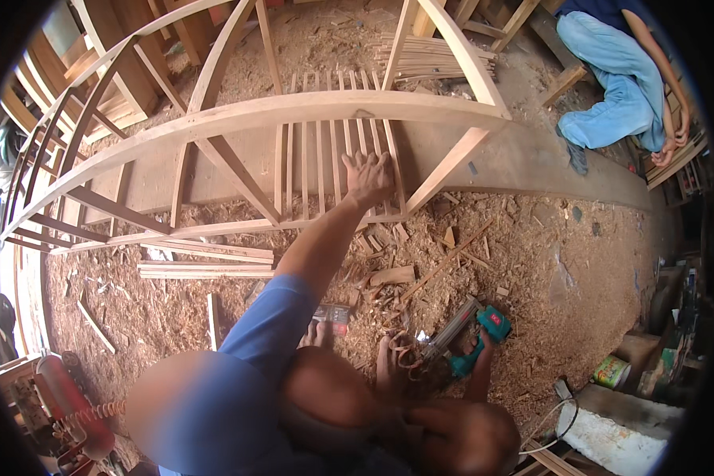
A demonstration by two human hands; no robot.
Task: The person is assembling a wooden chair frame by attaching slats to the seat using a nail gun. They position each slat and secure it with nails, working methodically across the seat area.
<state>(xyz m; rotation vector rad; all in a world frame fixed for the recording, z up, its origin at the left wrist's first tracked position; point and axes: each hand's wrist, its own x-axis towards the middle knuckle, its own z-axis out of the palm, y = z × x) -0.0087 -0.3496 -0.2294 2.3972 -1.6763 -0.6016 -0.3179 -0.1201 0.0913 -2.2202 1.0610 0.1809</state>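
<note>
A curved wooden frame (293,108) with upright struts stands before me, and thin parallel wooden slats (319,170) run across its middle. My left hand (369,176) reaches forward onto the slats at their right side, its fingers bent and closed over a wooden slat; the fingertips are partly hidden. Low on my right, my right hand (484,355) is wrapped round the handle of a teal nail gun (493,324). The gun's long metal magazine slants toward the frame, above the shavings and beside my foot.
Wood shavings and offcuts (393,275) cover the floor. Loose slats (206,270) lie in front of the frame; a slat stack (428,59) lies beyond it. A wide board (523,159) runs beneath. Another person in light blue trousers (611,71) sits far right. A red tank (75,404) stands lower left.
</note>
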